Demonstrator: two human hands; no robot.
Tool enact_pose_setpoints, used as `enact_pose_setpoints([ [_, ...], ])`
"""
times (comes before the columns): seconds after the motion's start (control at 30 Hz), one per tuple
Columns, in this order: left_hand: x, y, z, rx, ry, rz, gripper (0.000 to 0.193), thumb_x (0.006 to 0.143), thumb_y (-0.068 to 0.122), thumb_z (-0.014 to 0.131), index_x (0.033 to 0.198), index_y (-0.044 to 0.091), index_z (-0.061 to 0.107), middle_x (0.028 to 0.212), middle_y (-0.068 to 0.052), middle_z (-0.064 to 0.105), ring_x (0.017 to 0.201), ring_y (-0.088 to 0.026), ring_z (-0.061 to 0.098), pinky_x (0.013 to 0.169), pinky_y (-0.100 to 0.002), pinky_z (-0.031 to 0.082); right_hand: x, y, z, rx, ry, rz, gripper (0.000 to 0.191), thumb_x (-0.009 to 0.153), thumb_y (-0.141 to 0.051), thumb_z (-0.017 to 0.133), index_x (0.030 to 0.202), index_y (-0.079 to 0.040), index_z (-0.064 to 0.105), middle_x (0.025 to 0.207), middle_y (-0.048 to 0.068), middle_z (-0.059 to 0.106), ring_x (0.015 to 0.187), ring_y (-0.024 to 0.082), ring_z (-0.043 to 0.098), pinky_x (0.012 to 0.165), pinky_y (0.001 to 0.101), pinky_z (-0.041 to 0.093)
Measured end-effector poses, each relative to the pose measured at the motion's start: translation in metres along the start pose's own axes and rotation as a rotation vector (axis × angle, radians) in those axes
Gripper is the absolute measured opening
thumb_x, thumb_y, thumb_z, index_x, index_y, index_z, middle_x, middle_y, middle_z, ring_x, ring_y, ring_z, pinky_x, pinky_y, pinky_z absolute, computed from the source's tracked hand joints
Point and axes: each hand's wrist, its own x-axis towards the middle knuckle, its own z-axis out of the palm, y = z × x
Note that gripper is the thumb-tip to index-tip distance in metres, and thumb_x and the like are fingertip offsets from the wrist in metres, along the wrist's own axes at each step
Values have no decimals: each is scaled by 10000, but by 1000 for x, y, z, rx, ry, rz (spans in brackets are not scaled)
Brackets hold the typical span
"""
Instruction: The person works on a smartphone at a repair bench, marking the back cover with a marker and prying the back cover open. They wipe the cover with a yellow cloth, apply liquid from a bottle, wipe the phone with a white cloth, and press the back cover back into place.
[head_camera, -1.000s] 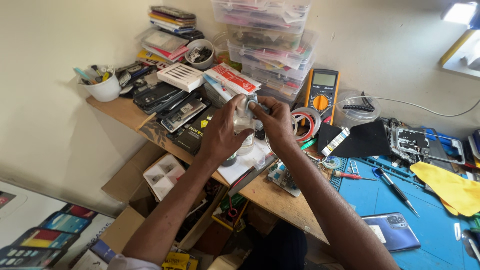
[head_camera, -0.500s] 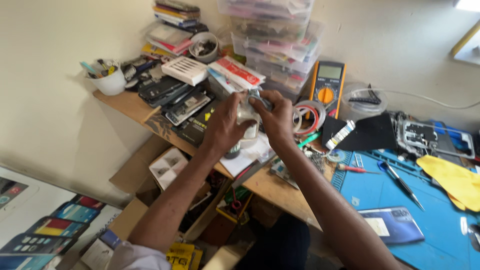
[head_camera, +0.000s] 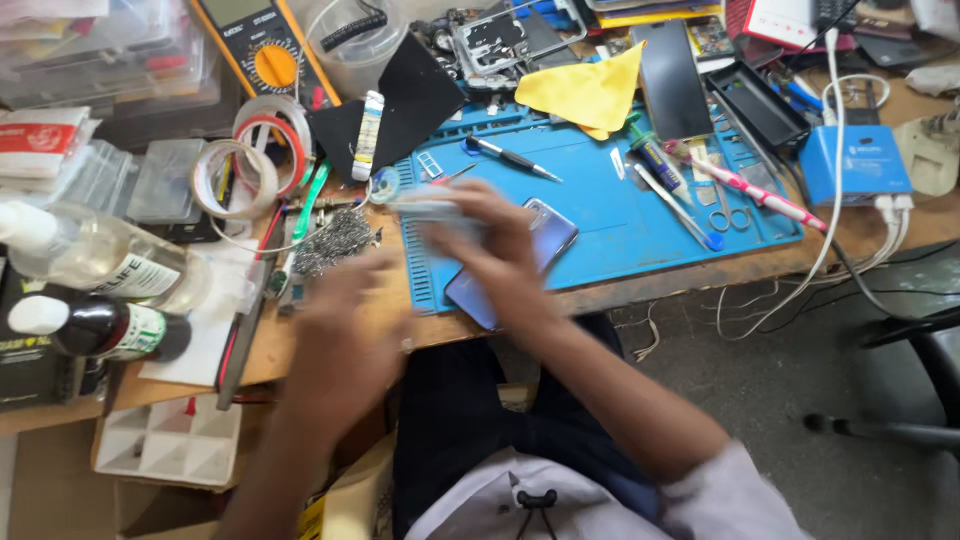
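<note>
Meanwhile, a small pale blurred object (head_camera: 430, 205) is held by the right hand (head_camera: 490, 250) above the glossy blue-violet smartphone (head_camera: 520, 262) on the blue silicone mat (head_camera: 640, 210), while the blurred left hand's (head_camera: 345, 330) grip cannot be told.

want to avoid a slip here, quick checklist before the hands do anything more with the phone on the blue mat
1. Phone lies fully on the blue mat: not ok, its near end overhangs the mat's front edge.
2. Right hand over the phone: ok.
3. Thing in the right hand sharp enough to identify: cannot tell, blurred.
4. Left hand free: cannot tell, blurred.
5. Screwdriver within view on the mat: ok.
6. Bottles capped: ok.
</note>
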Motion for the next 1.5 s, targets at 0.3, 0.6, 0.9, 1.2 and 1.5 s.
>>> enact_pose_setpoints([
  [0.3,89,54,84,256,-369,141,1005,734,427,867,1461,-88,401,1234,-289,575,1116,-417,536,962,-500,460,-108,-37,-130,-260,525,-47,189,950,20,716,1138,29,721,1119,42,694,962,92,634,865,237,513],
  [0.6,118,34,96,-363,-625,-164,628,857,256,800,1364,6,527,1069,-118,756,929,-181,684,790,-347,554,-86,-26,-127,-875,384,-49,172,919,-46,768,1089,-24,769,1020,66,719,868,150,669,730,282,511],
  [0.9,86,30,120,-726,-404,-175,522,902,74,701,1402,23,562,1095,-54,733,910,-78,665,782,-244,571,-23,-33,-110,-1150,127,-91,149,887,-44,741,1032,-14,744,946,169,711,852,333,706,734,422,546],
  [1.2,79,11,126,-793,-363,-105,506,916,63,692,1402,1,565,1092,-48,722,927,-90,661,813,-262,557,-34,-15,-104,-1186,121,-207,163,897,-18,739,1056,13,716,952,195,691,881,383,687,767,450,540],
  [1.5,78,5,131,-834,-346,-21,458,940,33,690,1381,-22,579,1160,-66,719,1051,-93,644,909,-258,541,-33,-24,-88,-1217,105,-235,168,866,14,721,1032,25,697,966,205,682,910,409,678,778,456,542],
])
